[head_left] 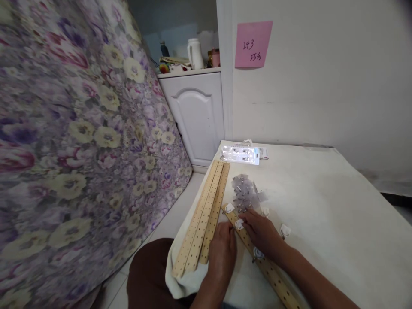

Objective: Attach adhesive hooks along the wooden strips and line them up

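A long perforated wooden strip (273, 274) lies slantwise on the table, with several small white pieces with metal fittings along it. My right hand (262, 234) reaches over its far half, fingertips pinched at the edge of one white piece (239, 224). On the other side of that piece, my left hand (222, 246) is closed, its fingers curled at the strip's left edge; anything inside them is hidden. Another white piece (229, 208) sits at the strip's far end, and a third (258, 252) is below my right hand.
Several perforated wooden strips (206, 206) lie side by side along the table's left edge. Small clear bags with metal parts (244, 191) are heaped behind my hands. A clear blister pack (240, 155) lies farther back. Loose white pieces (285, 230) rest to the right.
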`<state>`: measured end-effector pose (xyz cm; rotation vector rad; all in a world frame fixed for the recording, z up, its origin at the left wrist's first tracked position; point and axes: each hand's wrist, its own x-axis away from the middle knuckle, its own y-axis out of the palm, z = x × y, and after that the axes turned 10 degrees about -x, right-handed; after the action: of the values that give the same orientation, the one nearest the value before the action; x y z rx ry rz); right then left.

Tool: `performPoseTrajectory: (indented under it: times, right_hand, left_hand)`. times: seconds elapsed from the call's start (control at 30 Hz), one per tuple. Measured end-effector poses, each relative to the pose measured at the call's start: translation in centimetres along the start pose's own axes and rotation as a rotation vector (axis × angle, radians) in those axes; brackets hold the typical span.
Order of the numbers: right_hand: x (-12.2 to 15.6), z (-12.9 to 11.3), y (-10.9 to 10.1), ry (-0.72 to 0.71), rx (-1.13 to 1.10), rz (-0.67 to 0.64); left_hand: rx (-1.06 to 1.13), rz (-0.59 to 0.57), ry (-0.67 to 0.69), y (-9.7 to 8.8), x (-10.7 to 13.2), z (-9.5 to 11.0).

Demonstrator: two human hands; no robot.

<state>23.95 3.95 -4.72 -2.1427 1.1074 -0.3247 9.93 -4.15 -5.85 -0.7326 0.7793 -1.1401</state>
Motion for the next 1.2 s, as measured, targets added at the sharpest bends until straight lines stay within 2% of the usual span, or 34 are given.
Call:
performPoseTrajectory:
  times: [0.23,0.63,1.2]
  right_hand:
    - [0.66,0.24,-0.12,-0.018,-0.027,-0.028]
    - [0.82,-0.18,-0.21,-0.017,-0.055,-0.071]
    - [0.77,-0.37,-0.06,-0.011,-0.039,-0.085]
  left_hand:
    - [-0.030,-0.022,0.012,-0.01,0.50,-0.17]
    - [-0.045,0.012,0.032,-0.17,0.41,-0.08]
    - [-0.066,-0.050,0.037,-0.24,0.49,-0.19]
